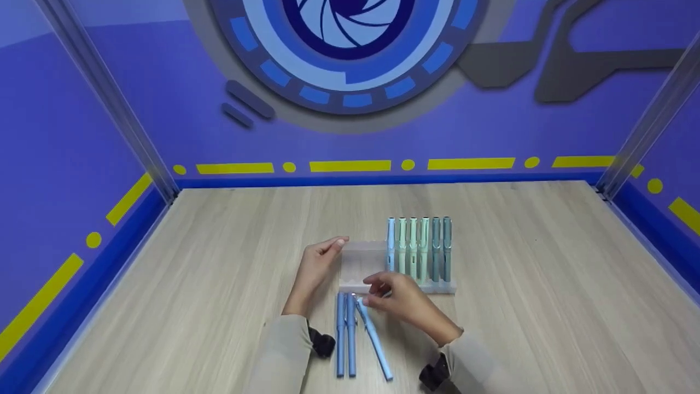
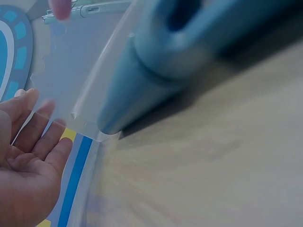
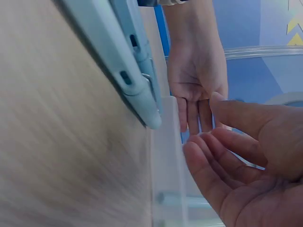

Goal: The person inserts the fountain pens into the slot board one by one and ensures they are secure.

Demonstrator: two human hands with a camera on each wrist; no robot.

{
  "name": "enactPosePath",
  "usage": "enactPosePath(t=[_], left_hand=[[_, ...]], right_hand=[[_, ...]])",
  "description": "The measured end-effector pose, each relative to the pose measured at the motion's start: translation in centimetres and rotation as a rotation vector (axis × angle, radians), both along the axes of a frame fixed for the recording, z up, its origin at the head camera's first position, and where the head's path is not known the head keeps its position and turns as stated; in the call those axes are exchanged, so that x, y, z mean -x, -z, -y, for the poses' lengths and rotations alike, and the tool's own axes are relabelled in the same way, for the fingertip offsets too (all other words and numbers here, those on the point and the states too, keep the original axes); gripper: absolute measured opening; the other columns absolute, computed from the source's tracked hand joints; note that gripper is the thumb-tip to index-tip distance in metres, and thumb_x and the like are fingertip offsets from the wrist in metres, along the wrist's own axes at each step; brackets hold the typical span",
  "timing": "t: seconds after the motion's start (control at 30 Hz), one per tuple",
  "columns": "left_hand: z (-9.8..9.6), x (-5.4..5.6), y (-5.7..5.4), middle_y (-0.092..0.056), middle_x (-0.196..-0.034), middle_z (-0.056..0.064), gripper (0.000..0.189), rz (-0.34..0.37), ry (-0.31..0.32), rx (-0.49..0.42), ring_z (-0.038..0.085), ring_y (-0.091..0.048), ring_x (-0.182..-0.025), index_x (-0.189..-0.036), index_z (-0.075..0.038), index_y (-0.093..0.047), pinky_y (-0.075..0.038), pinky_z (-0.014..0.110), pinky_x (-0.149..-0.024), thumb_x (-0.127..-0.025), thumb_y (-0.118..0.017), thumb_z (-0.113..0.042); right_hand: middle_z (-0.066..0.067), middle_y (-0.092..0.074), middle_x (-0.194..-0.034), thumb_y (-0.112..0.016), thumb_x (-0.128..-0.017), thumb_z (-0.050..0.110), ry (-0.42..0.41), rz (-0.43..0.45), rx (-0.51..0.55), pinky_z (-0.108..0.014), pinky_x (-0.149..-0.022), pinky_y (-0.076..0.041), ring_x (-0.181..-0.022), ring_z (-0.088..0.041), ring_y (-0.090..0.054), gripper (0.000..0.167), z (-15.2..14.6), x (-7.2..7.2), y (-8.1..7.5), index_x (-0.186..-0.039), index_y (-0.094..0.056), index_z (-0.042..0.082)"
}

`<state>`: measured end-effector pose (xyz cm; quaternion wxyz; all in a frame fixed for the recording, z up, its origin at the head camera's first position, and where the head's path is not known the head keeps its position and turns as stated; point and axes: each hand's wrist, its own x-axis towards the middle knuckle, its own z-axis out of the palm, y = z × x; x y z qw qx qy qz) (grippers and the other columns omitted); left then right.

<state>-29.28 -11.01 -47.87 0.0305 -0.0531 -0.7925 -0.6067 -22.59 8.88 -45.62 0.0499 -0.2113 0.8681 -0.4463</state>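
A clear plastic pen rack (image 1: 362,262) stands mid-table, with several capped pens (image 1: 424,249) in pale blue, mint and dark green upright in its right part. My left hand (image 1: 320,265) pinches its upper left corner, thumb in front and fingers behind the clear panel (image 2: 78,71). My right hand (image 1: 402,298) hovers before the rack with loosely bent fingers; in the right wrist view its fingers (image 3: 213,179) hold nothing. Its thumb is close to the clip end of a light blue pen (image 1: 374,342) lying slanted on the table. Beside that pen lie two darker blue pens (image 1: 345,342).
The wood-grain table (image 1: 229,246) ends at a blue back wall (image 1: 339,148) with yellow marks. Metal corner posts (image 1: 120,109) rise at the left and right. Black wrist straps (image 1: 322,343) sit over light sleeves.
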Motion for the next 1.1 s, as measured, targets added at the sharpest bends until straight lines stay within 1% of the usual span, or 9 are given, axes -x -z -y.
enactPosePath(t=[0.13,0.27,0.4,0.6,0.77,0.83,0.97,1.1], left_hand=[[0.1,0.1,0.1,-0.065,-0.126,0.010,0.034,-0.018,0.006,-0.001,0.026,-0.057,-0.124,-0.118,-0.007,-0.069,-0.045,0.040,-0.107,-0.097,-0.056,-0.031],[0.0,0.1,0.2,-0.064,-0.127,0.011,0.034,-0.023,0.013,-0.006,0.026,-0.057,-0.125,-0.118,-0.005,-0.068,-0.045,0.041,-0.107,-0.098,-0.056,-0.030],[0.0,0.2,0.2,-0.064,-0.127,0.011,0.034,-0.011,0.009,-0.010,0.025,-0.057,-0.125,-0.118,-0.006,-0.068,-0.044,0.041,-0.108,-0.098,-0.056,-0.029],[0.0,0.2,0.1,-0.064,-0.127,0.011,0.034,-0.008,0.005,-0.012,0.026,-0.056,-0.125,-0.118,-0.006,-0.068,-0.044,0.041,-0.108,-0.098,-0.055,-0.030],[0.1,0.1,0.1,-0.065,-0.127,0.010,0.035,-0.011,0.006,-0.010,0.025,-0.057,-0.125,-0.118,-0.007,-0.068,-0.044,0.041,-0.108,-0.098,-0.055,-0.031],[0.1,0.1,0.1,-0.065,-0.127,0.010,0.035,-0.012,0.005,-0.009,0.025,-0.057,-0.125,-0.118,-0.006,-0.068,-0.044,0.041,-0.107,-0.098,-0.055,-0.031],[0.1,0.2,0.2,-0.064,-0.127,0.012,0.035,-0.017,0.008,-0.018,0.027,-0.056,-0.125,-0.118,-0.005,-0.068,-0.045,0.041,-0.107,-0.098,-0.056,-0.030],[0.0,0.2,0.2,-0.064,-0.127,0.012,0.034,-0.014,0.011,-0.035,0.027,-0.056,-0.125,-0.118,-0.005,-0.068,-0.046,0.040,-0.105,-0.098,-0.056,-0.029]], right_hand=[[-0.005,-0.068,-0.086,-0.074,-0.083,0.015,-0.023,0.104,-0.012,-0.021,-0.062,-0.053,-0.075,-0.013,-0.061,0.036,0.3,0.0,0.5,-0.111,-0.065,-0.005],[-0.004,-0.066,-0.083,-0.076,-0.082,0.015,-0.036,0.138,-0.016,-0.020,-0.058,-0.051,-0.071,-0.011,-0.058,0.037,0.5,0.0,1.1,-0.110,-0.064,-0.006],[-0.002,-0.063,-0.079,-0.076,-0.081,0.016,-0.046,0.148,-0.018,-0.020,-0.054,-0.048,-0.067,-0.010,-0.055,0.038,0.6,-0.1,1.4,-0.110,-0.064,-0.006],[0.001,-0.060,-0.074,-0.078,-0.080,0.021,-0.040,0.165,-0.039,-0.020,-0.052,-0.045,-0.062,-0.009,-0.053,0.041,0.9,0.0,1.4,-0.111,-0.065,-0.003],[0.001,-0.059,-0.073,-0.079,-0.080,0.021,-0.043,0.156,-0.060,-0.019,-0.051,-0.042,-0.062,-0.010,-0.050,0.041,1.2,-0.1,1.5,-0.110,-0.066,-0.004],[0.001,-0.059,-0.074,-0.079,-0.079,0.020,-0.044,0.158,-0.073,-0.020,-0.052,-0.043,-0.064,-0.010,-0.050,0.041,1.3,-0.1,1.4,-0.110,-0.066,-0.003],[0.002,-0.060,-0.075,-0.079,-0.079,0.019,-0.051,0.170,-0.102,-0.020,-0.054,-0.043,-0.065,-0.009,-0.050,0.037,1.1,0.0,1.3,-0.109,-0.067,0.000],[0.002,-0.060,-0.073,-0.080,-0.077,0.015,-0.071,0.157,-0.106,-0.019,-0.053,-0.043,-0.063,-0.009,-0.050,0.029,1.0,0.1,1.1,-0.101,-0.069,0.002]])
